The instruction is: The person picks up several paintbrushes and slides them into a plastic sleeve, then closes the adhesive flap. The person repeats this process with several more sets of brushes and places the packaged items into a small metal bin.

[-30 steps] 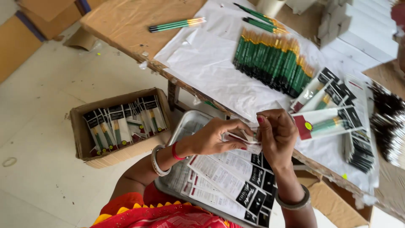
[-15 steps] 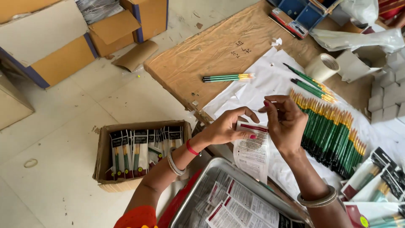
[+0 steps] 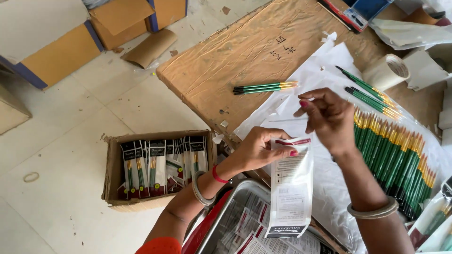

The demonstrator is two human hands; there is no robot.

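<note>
- The board (image 3: pixel 245 61), a brown slab, runs from the upper middle to the right; its near-left edge slants down to about where the left hand (image 3: pixel 259 150) is, and pale bare floor (image 3: pixel 70 188) lies open beyond it on the left.
- A white sheet (image 3: pixel 325 75) covers the board's right part; both hands work above its near edge.
- The pouch (image 3: pixel 292 188), a flat white packet with a red strip at the top, hangs upright from the left hand, its lower end over the tray (image 3: pixel 221 226).
- The left hand pinches the pouch's top left corner between thumb and fingers; the wrist comes up from below left, with bangles and a red band on it.
- The right hand (image 3: pixel 329 117) is raised just above and right of the pouch top; its fingers are bent, tips drawn together on a thin clear strip (image 3: pixel 287 120) that runs out to the left. The forearm rises from the lower right.
- A dense row of green brushes (image 3: pixel 391 155) lies right beside the right wrist, leaving little room on that side.
- Three loose brushes (image 3: pixel 266 87) lie on the bare board, well apart from the hands, with clear room about them.
- A carton (image 3: pixel 113 160) of packed pouches stands on the floor left of the left forearm.
- A tape roll (image 3: pixel 388 70) sits at the upper right.
</note>
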